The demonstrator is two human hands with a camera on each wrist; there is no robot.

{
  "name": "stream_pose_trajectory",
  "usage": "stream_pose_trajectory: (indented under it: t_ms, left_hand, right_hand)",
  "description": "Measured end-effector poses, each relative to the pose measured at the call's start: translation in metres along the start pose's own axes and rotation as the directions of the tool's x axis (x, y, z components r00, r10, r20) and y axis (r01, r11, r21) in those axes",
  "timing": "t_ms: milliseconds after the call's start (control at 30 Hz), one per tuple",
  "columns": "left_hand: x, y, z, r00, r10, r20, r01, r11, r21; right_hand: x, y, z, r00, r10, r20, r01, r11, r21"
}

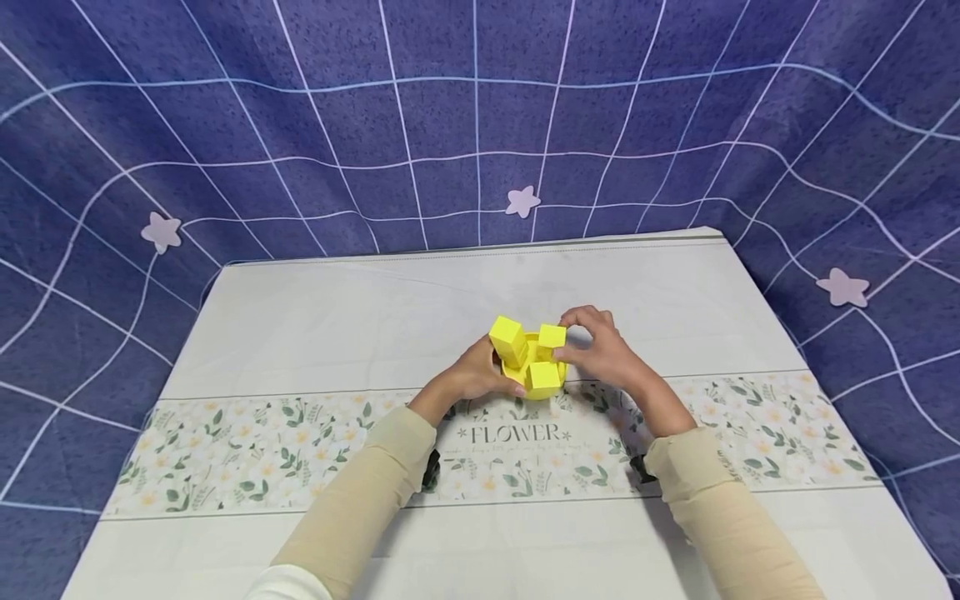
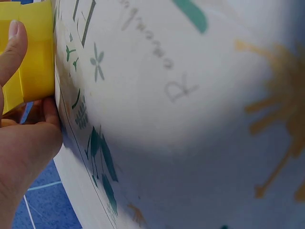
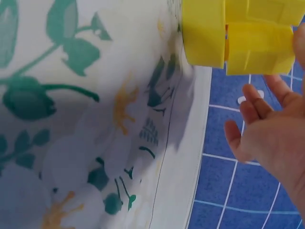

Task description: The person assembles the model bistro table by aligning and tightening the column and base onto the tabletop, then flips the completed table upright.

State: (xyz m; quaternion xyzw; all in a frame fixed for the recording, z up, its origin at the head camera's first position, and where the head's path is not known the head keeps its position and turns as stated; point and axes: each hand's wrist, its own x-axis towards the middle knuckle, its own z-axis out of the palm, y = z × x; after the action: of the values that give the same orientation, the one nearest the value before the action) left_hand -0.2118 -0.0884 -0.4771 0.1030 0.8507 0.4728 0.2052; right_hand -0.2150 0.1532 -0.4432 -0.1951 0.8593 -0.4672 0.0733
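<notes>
A round yellow holder [image 3: 204, 36] stands on the tablecloth, with yellow square-topped blocks rising from it. In the head view, a taller block [image 1: 507, 340] leans at the left, another block [image 1: 552, 336] is at the right, and one more block [image 1: 544, 377] is at the front. My left hand [image 1: 477, 371] grips the holder's left side, its thumb along the front wall. The yellow wall [image 2: 39, 59] also shows under that thumb in the left wrist view. With thumb and index finger, my right hand [image 1: 609, 354] pinches the right block near its top; its other fingers spread loosely.
A white tablecloth [image 1: 360, 325] with a floral band and the word FLOWER covers the table. Behind it and along both sides hangs a blue curtain [image 1: 442, 125] with a grid and stars. Dark wrist straps [image 1: 431, 471] show below the sleeves.
</notes>
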Motion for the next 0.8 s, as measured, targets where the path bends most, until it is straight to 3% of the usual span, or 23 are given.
stream_pose_trajectory:
  t_ms: [200, 333, 400, 533, 667, 800]
  left_hand:
    - [0.0, 0.0, -0.001, 1.0, 0.014, 0.0, -0.014, 1.0, 0.022]
    - [0.001, -0.001, 0.0, 1.0, 0.019, 0.006, -0.019, 1.0, 0.011]
    - [0.001, 0.0, 0.0, 1.0, 0.022, 0.007, -0.022, 1.0, 0.001]
    - [0.0, 0.0, -0.001, 0.999, 0.034, 0.011, -0.034, 0.999, -0.019]
    - [0.0, -0.001, -0.001, 0.999, 0.041, 0.02, -0.04, 0.998, -0.038]
    - [-0.001, -0.001, -0.001, 0.999, 0.045, 0.026, -0.044, 0.998, -0.04]
  right_hand:
    - [0.002, -0.002, -0.012, 0.983, -0.083, 0.161, 0.086, 0.996, -0.008]
    - [0.007, -0.005, -0.013, 0.971, -0.082, 0.224, 0.086, 0.996, -0.007]
    - [0.01, -0.006, -0.009, 0.978, -0.061, 0.201, 0.063, 0.998, -0.006]
    - [0.016, -0.009, 0.006, 0.998, -0.001, 0.067, 0.003, 1.0, -0.03]
    - [0.022, -0.011, 0.019, 0.997, 0.049, -0.054, -0.054, 0.993, -0.107]
    - [0.023, -0.012, 0.017, 0.999, 0.038, -0.031, -0.042, 0.99, -0.137]
